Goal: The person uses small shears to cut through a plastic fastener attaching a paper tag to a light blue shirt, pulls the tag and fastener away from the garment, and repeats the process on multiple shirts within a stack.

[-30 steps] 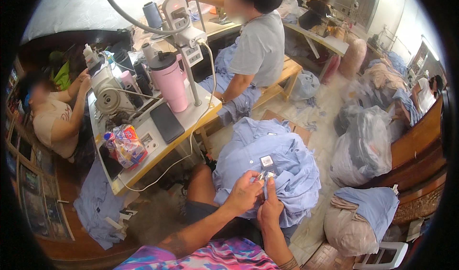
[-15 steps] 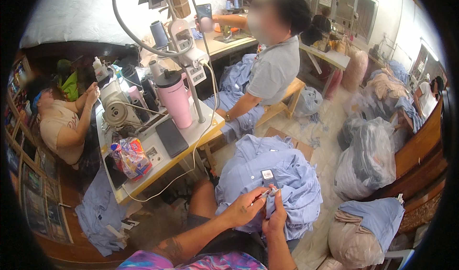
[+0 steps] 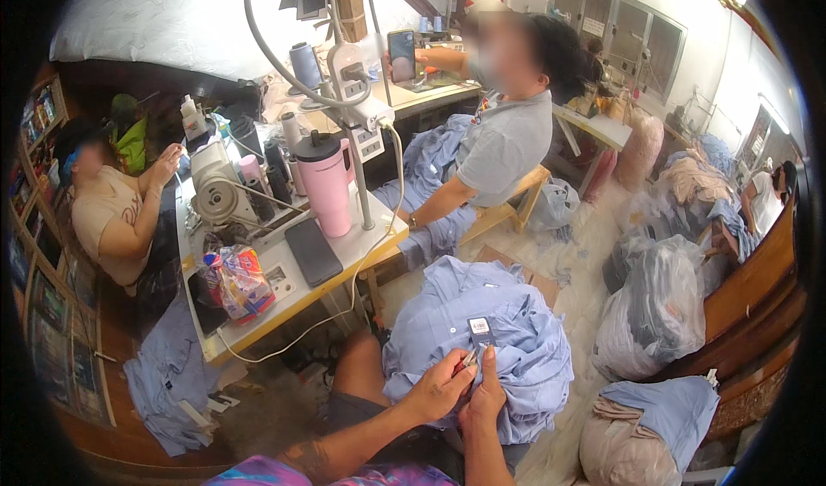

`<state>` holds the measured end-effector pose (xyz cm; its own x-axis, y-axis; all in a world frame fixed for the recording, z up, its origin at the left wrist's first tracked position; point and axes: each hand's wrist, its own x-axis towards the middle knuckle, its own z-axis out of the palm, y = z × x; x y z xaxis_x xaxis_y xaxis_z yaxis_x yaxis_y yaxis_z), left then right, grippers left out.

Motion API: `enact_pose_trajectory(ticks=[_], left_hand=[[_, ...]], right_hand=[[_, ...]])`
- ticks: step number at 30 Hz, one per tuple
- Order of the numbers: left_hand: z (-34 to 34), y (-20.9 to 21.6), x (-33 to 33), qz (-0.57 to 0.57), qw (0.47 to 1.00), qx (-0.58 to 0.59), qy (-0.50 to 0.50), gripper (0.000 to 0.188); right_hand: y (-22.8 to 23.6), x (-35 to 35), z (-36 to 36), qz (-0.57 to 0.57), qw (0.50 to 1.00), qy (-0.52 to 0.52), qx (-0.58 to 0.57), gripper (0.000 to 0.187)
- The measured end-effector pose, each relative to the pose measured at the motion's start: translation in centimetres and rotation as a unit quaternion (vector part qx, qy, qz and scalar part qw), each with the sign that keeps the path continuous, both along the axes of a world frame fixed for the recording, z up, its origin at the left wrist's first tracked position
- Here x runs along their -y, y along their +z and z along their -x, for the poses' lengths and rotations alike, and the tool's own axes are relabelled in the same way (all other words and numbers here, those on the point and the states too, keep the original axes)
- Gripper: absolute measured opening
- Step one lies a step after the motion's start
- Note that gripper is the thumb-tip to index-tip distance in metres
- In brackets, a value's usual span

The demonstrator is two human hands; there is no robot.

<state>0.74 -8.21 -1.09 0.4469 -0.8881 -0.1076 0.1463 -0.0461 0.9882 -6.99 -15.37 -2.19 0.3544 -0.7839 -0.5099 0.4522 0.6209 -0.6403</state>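
Observation:
A heap of light blue button-up shirts (image 3: 430, 314) rests on my lap and knees. A dark hang tag with a white label (image 3: 480, 329) lies on its top, just beyond my fingertips. My left hand (image 3: 441, 388) is closed round a small metallic tool (image 3: 469, 359), its exact kind too small to make out. Close beside it, my right hand (image 3: 483, 397) has its fingers curled on the blue cloth and its thumb pointing up near the tag. The two hands meet at the front of the heap, and the cloth between them is partly hidden.
At left stands a sewing table with a machine (image 3: 215, 193), a pink tumbler (image 3: 324, 185), a black phone (image 3: 313, 252) and a plastic packet (image 3: 243, 284). A co-worker (image 3: 508, 142) sits ahead, holding up a phone. Plastic bags of garments (image 3: 658, 305) stand at right.
Both hands have moved slightly down and closer together. The right thumb now points up beside the tag. The co-worker ahead has turned the phone so its screen shows.

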Motion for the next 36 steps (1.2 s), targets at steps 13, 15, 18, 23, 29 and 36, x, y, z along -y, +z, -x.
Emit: enact_pose_trajectory(ticks=[13, 15, 18, 23, 29, 36], left_hand=[[1.4, -0.7, 0.5, -0.037, 0.997, 0.042, 0.048, 0.024], [1.1, -1.5, 0.5, -0.030, 0.999, 0.015, 0.041, 0.022], [0.5, -1.3, 0.3, -0.042, 0.996, -0.077, 0.005, 0.022], [-0.3, 0.9, 0.3, -0.045, 0.984, -0.170, -0.022, 0.023], [0.8, 0.9, 1.7, 0.005, 0.999, -0.020, 0.039, 0.027], [1.6, 3.0, 2.0, -0.014, 0.992, 0.124, 0.036, 0.036]], right_hand=[[-1.0, 0.3, 0.2, 0.019, 1.000, 0.007, -0.022, 0.035], [-1.7, 0.5, 0.4, 0.013, 1.000, 0.010, -0.026, 0.029], [-1.0, 0.6, 0.8, 0.006, 0.999, 0.021, -0.037, 0.028], [-1.6, 1.0, 0.5, 0.016, 1.000, 0.015, 0.004, 0.030], [2.5, 0.9, -0.3, -0.005, 0.999, 0.029, 0.035, 0.039], [1.4, 2.2, 0.5, 0.010, 0.993, 0.034, 0.113, 0.036]])
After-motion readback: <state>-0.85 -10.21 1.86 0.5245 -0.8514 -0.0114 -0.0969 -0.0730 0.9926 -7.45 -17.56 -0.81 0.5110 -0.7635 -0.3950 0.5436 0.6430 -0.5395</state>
